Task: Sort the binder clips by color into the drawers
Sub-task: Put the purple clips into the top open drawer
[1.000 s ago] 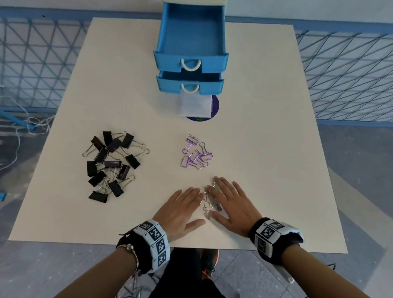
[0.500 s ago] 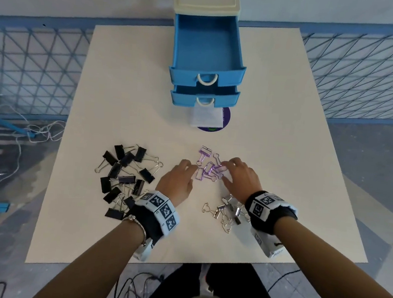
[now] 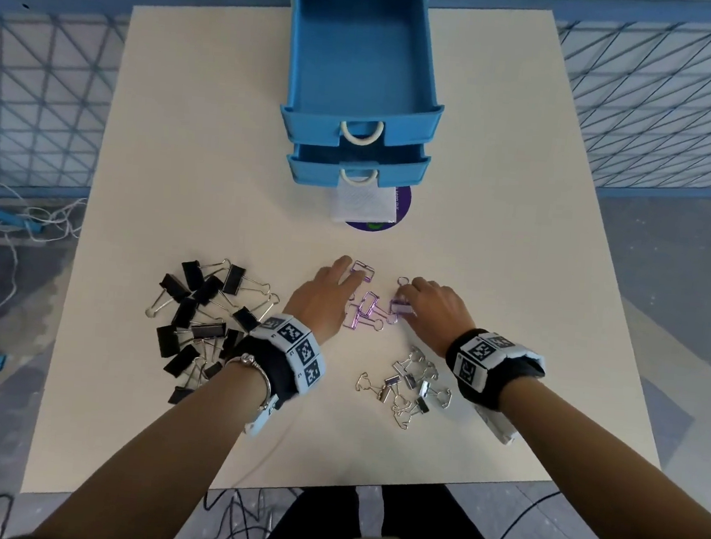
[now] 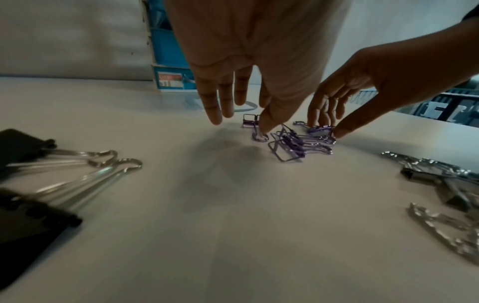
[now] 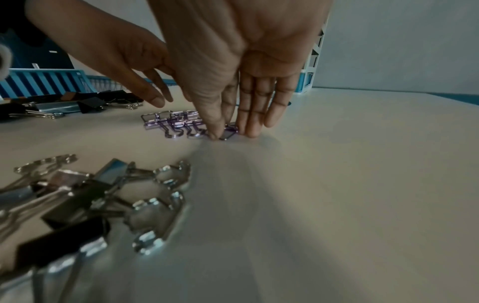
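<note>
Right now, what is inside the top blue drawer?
The top blue drawer is pulled out and its visible floor holds no clips. The lower drawer beneath is only slightly open, so its inside is mostly covered.

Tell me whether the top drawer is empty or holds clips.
Empty: the top drawer is pulled out and only its bare blue floor shows in the head view.

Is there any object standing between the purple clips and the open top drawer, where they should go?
Nothing visible does. Bare table lies between the purple clips and the drawers; a round sticker and white paper lie flat there. The top drawer is open.
</note>
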`<state>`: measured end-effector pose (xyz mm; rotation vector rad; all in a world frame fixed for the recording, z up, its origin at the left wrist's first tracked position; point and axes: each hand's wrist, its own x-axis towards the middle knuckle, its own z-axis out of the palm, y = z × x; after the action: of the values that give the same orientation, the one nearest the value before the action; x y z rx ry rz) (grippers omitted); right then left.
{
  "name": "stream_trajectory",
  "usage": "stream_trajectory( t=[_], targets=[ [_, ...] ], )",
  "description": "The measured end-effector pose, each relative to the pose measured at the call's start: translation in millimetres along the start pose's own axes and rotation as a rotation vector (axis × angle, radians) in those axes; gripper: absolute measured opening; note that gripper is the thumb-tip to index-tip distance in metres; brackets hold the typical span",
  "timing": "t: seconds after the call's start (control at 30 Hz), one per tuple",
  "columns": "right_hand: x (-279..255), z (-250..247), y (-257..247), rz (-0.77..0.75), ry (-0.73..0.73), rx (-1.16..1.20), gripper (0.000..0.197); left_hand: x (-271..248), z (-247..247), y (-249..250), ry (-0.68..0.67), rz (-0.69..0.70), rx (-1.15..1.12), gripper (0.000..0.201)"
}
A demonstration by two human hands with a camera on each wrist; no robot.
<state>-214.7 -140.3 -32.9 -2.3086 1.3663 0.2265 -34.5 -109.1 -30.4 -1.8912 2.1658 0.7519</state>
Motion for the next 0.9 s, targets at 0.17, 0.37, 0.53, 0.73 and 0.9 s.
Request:
stream_trajectory(
  t=[0.17,0.37,0.53,0.73,0.9],
  targets=[
    [-5.7,2.0,2.2,-0.061,0.000,0.033,0.036,21.6,-2.9,1.5,-0.057,0.116,0.200,0.078],
    [-2.9,-2.9,-0.1,0.028,-0.026,0.126,0.032,28.7,-6.5,-3.9,-0.075,0.082,0.116,0.071],
    [6.3,-2.9,-10.6,0.069,0.008,0.280,0.032,21.4,-3.6,-9.8,-0.026,-0.023,0.033,0.057],
    [15.9,-3.8,-27.0,0.078,-0.045,0.344,0.031,4.2,1.8,-15.7,-0.014,-0.144,0.031,0.043],
    [20.5,-3.8,-31.5,0.090,-0.127,0.267,0.037,-6.0,12.6,-17.3,0.031,-0.194,-0.027,0.032]
  ],
)
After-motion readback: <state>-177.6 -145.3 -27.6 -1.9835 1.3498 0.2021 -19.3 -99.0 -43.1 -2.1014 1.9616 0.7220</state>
